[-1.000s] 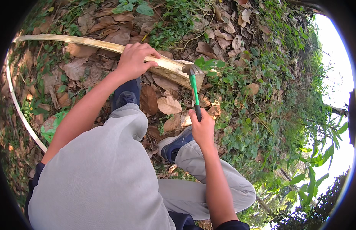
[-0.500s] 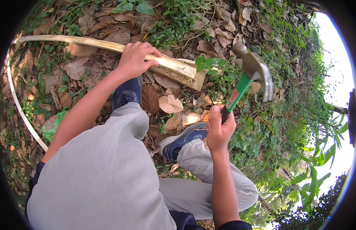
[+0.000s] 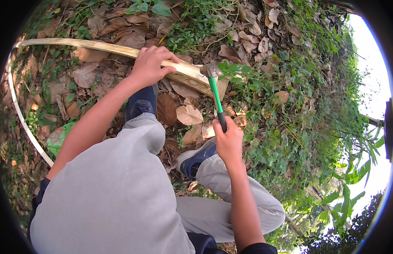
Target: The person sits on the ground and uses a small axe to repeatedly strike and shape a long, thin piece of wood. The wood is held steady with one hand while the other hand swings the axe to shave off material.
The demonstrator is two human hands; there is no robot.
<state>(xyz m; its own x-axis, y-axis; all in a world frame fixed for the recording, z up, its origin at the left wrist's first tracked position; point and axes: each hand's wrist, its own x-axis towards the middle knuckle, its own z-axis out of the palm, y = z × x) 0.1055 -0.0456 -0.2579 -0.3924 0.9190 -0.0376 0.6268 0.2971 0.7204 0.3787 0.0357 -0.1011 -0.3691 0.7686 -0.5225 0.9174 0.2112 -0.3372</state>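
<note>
A long, pale wooden strip (image 3: 97, 45) runs from the far left toward the middle. My left hand (image 3: 151, 65) grips it near its right end, thumb on the near side and fingers over the top. Beneath that end lies a shorter wooden block (image 3: 193, 83). My right hand (image 3: 229, 142) is wrapped round the black grip of a claw hammer (image 3: 214, 90) with a green handle. The hammer's head is at the strip's right end, covering its tip; whether it touches the wood, I cannot tell. No nail can be made out.
Dry brown leaves (image 3: 188, 114) and low green plants (image 3: 272, 146) cover the ground. A small leafy sprig (image 3: 238, 72) stands by the block. My blue shoes (image 3: 200, 160) are close to the wood. A thin white curved strip (image 3: 19, 112) bends along the left.
The hammer has swung down and left from its raised position to the strip's right end. My right hand moved left with it; my left hand stays on the strip.
</note>
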